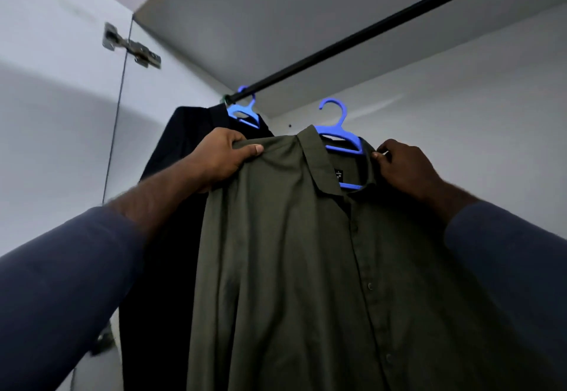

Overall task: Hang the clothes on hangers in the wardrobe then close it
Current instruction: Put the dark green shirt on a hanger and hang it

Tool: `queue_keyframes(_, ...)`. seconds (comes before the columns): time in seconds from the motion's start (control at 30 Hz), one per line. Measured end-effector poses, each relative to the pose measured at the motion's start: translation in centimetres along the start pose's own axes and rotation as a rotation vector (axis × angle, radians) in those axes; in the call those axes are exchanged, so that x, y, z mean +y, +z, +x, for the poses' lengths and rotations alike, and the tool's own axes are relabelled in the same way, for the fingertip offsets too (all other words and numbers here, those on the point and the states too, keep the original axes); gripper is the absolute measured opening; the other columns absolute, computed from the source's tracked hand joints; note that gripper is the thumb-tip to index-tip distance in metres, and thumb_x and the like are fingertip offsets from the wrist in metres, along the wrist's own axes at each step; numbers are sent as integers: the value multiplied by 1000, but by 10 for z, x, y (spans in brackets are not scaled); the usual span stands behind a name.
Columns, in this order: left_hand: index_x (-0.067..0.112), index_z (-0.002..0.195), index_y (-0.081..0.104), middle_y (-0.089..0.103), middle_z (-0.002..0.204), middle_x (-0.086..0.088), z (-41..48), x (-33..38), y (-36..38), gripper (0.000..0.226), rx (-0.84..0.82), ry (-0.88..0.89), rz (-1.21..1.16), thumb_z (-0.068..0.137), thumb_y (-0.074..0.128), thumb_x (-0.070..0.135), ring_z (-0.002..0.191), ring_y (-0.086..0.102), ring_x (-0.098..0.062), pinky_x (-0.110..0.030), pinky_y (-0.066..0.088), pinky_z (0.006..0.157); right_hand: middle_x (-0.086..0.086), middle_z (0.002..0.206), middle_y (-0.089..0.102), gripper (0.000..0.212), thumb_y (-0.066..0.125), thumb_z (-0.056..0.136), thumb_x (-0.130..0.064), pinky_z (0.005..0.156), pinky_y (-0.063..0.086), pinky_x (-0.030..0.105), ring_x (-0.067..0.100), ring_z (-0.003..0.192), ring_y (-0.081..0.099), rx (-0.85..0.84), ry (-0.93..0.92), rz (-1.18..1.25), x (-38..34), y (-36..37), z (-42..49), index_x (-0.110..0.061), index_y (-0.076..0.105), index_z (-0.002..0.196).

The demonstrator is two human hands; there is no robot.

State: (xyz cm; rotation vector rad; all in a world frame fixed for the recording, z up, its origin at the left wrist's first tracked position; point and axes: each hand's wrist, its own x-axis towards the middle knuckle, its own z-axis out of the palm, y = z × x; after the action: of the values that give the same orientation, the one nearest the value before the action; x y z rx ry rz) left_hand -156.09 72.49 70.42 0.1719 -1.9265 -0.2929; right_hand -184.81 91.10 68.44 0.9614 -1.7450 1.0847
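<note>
Olive shirt on blue hanger, shoulders gripped by both hands

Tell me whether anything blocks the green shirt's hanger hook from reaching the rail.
Nothing visible does. The green shirt's hanger hook sits in open air below the rail; the dark garment hangs off to the left.

Shirt on hanger, below rail; jacket hangs from rail to left, partly behind shirt; hinge farther left.

Black rail up top, blue hanger hooked on its left end, w/ dark garment
</note>
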Motion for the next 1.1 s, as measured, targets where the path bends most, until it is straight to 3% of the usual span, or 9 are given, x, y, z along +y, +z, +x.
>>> queue_keyframes(0.1,16,70,67,65,62,3,21,5,-8,26,47,-23,39,89,71,35,50,57,-4,-20,45,55,15,112,67,37,41,103,-43,90,47,46,38,107,59,68,-28,146,-30,27,8,-13,58,117)
queue_keyframes(0.2,19,64,62,60,58,6,37,3,-12,30,116,-47,127,89,71,34,47,53,-2,-17,39,46,10,113,66,46,40,100,-56,84,45,38,33,108,60,59,-21,320,-61,53,5,-18,56,120)
queue_keyframes(0.33,13,69,60,57,62,1,58,-14,-14,32,190,-70,227,89,70,36,57,50,-10,-23,35,49,4,134,59,67,53,87,-69,99,44,35,25,120,58,-58,-101,451,-88,90,10,-27,47,139)
queue_keyframes(0.43,10,71,59,57,65,-2,77,-29,-15,33,217,-81,247,88,70,35,59,50,-12,-25,35,51,-5,127,61,72,59,72,-78,99,50,39,14,110,62,-102,-161,482,-99,115,22,-35,52,129)
queue_keyframes(0.53,11,66,54,53,64,-1,99,-42,-16,36,238,-85,255,88,71,35,58,47,-14,-25,33,50,-1,126,59,77,52,65,-81,99,50,42,20,113,60,-124,-178,418,-107,137,42,-35,51,126)
queue_keyframes(0.63,14,61,48,49,62,-1,124,-47,-16,41,258,-81,281,86,72,36,61,46,-18,-27,32,53,7,125,59,74,52,72,-76,98,49,42,26,114,59,-126,-157,374,-116,154,62,-24,52,124)
queue_keyframes(0.83,8,71,57,60,80,-11,155,-56,-19,33,284,-34,334,85,72,33,78,55,-25,-29,39,64,16,129,59,46,48,100,-46,93,44,35,32,117,57,-129,-148,333,-126,177,98,-10,51,128)
queue_keyframes(1.1,-2,95,65,63,94,-16,179,-74,-15,35,326,-16,388,86,72,32,98,61,-32,-31,39,68,17,138,54,43,40,105,-38,99,39,34,33,126,51,-168,-154,249,-136,195,121,-8,47,135)
